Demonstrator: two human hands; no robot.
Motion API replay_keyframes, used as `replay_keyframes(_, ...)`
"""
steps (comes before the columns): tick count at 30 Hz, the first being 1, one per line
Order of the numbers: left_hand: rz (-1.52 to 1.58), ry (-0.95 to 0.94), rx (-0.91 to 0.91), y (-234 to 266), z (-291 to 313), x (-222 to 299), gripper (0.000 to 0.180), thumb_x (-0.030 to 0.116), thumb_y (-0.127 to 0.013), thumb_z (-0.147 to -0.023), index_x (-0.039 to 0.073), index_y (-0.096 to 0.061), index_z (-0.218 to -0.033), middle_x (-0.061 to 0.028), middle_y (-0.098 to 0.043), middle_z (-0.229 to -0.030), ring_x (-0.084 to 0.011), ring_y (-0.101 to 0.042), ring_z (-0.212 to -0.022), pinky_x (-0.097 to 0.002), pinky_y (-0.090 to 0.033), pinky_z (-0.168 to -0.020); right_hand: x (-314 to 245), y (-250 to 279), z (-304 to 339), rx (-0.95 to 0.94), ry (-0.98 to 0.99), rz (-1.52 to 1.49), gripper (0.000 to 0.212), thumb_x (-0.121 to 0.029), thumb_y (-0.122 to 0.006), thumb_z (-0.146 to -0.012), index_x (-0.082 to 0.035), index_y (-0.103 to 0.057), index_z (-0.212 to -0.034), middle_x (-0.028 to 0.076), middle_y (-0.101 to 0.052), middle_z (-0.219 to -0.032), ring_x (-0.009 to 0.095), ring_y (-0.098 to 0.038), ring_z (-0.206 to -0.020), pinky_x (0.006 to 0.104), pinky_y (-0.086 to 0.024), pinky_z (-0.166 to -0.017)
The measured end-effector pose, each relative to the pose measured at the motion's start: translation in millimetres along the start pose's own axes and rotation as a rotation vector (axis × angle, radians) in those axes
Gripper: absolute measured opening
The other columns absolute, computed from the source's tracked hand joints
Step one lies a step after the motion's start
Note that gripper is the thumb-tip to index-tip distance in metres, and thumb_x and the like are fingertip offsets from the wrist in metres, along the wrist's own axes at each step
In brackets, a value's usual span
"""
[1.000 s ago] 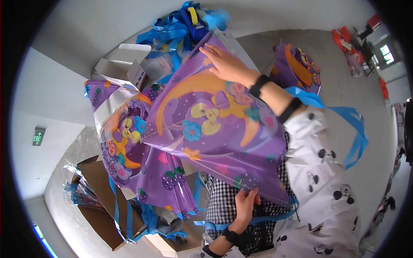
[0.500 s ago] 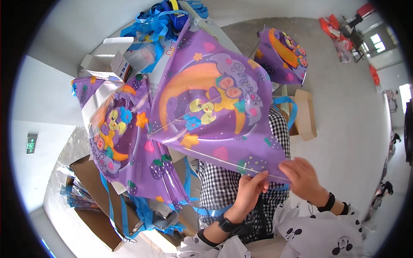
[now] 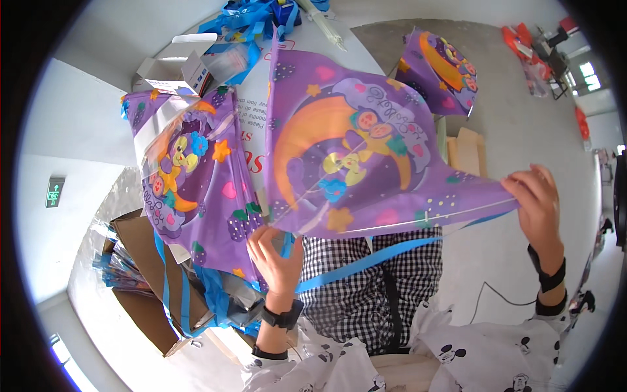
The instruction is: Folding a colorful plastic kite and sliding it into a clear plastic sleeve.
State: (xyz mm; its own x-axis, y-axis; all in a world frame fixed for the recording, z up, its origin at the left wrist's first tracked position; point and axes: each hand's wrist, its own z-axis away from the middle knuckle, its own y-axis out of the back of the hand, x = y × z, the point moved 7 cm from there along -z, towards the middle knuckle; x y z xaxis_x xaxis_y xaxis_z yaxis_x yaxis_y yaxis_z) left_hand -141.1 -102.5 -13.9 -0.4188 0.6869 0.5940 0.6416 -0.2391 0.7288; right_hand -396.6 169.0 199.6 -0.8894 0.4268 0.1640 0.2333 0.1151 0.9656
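A purple kite (image 3: 349,176), printed with an orange moon and a yellow cartoon bear, is spread in front of me. A thin white rod (image 3: 392,226) runs along its near edge. My right hand (image 3: 539,202) pinches the kite's stretched right corner. At the near left corner is my left hand (image 3: 277,261), its fingers bent and its thumb apart; the fingertips are beside the kite's edge. Blue ribbon (image 3: 372,261) passes below the kite, across my checked apron (image 3: 339,281). A second purple kite (image 3: 189,176) hangs over the table's left side.
On the table (image 3: 255,140) stand an open white box (image 3: 173,75) and a heap of blue straps (image 3: 245,19). Another purple kite (image 3: 441,72) is beyond, above a cardboard box (image 3: 467,150). An open brown carton (image 3: 140,287) with packaged items stands at lower left.
My hands have moved apart from the near edge, left hand to the left corner, right hand outward and up. The kite's right corner is pulled out to the right; more blue ribbon shows beneath.
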Motion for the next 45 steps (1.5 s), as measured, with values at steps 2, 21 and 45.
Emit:
replay_keyframes(2, -0.035, -0.028, -0.149, -7.0, -4.4, -14.3, 0.056, 0.01, -0.083, -0.061, 0.005, -0.056, -0.11, -0.0123, -0.057, -0.115, -0.0335, -0.051, -0.113, -0.0463, -0.041, -0.096, 4.7, 0.4, -24.7, -0.028, -0.012, -0.022, 0.023, 0.005, -0.061, -0.071, -0.002, -0.069, -0.091, 0.01, -0.062, -0.088, 0.029, -0.061, -0.083, 0.0481, -0.047, -0.094)
replay_keyframes(21, 0.468, 0.753, -0.139, -76.6, 20.5, -90.7, 0.018, 0.015, -0.068, -0.091, 0.0, -0.064, -0.083, -0.0027, -0.059, -0.075, -0.0105, -0.05, -0.066, -0.0262, -0.04, -0.059, -99.6, -165.5, -310.1, 0.563, 0.114, -0.589, 0.03, -0.008, -0.063, -0.083, -0.006, -0.058, -0.113, 0.012, -0.064, -0.105, 0.033, -0.062, -0.097, 0.042, -0.05, -0.082)
replay_keyframes(45, 0.648, 0.751, -0.047, -11.7, -0.9, -45.8, 0.021, 0.016, -0.058, -0.098, 0.003, -0.057, -0.082, 0.0056, -0.048, -0.073, -0.0025, -0.039, -0.066, -0.0205, -0.031, -0.055, -66.6, -348.3, -5.4, 0.258, -1.559, -2.249, 0.03, -0.025, -0.061, -0.097, -0.006, -0.056, -0.12, 0.006, -0.061, -0.113, 0.02, -0.06, -0.11, 0.0348, -0.05, -0.09)
